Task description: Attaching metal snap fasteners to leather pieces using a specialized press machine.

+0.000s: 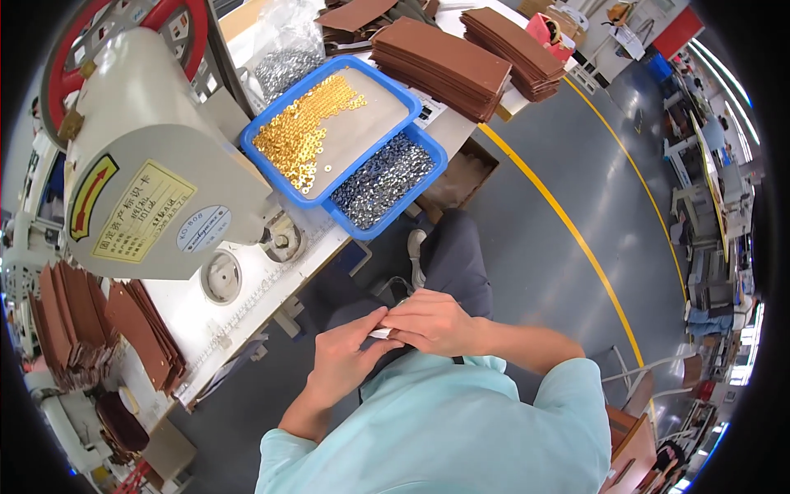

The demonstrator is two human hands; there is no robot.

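My left hand [341, 356] and my right hand [438, 323] meet in front of my body, above my lap. Their fingers are closed together on a small white piece [380, 333], flat and perhaps paper, that pokes out between them. Most of it lies hidden under the fingers, so I cannot tell its kind. Beyond the hands, on the table, a blue tray [387, 67] holds gold ring-shaped eyelets [300, 136]. A second blue tray [362, 235], partly under it, holds dark and silvery small metal pieces [383, 183]. Neither hand touches the trays.
A large grey press machine [164, 140] with a red handwheel [197, 37] stands on the white table [267, 288] at left. Stacks of brown strips [440, 66] lie at the back, more brown pieces [144, 329] at near left. Yellow lines [568, 222] mark the grey floor.
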